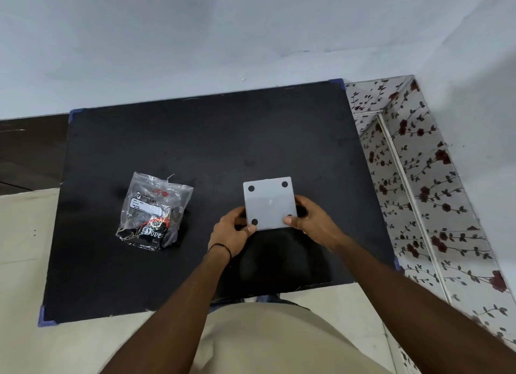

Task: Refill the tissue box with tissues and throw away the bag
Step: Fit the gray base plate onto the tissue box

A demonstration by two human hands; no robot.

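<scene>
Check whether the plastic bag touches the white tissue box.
Apart. The head view shows bare black table between the plastic bag and the tissue box.

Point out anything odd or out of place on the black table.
The white square tissue box is upside down, four black feet facing up, held by the left hand and right hand. The crumpled clear plastic bag lies askew.

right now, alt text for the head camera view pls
Both hands, the left hand and right hand, hold a white square tissue box bottom up, four black feet showing, over a black table. A clear plastic bag lies on the table to its left.
</scene>
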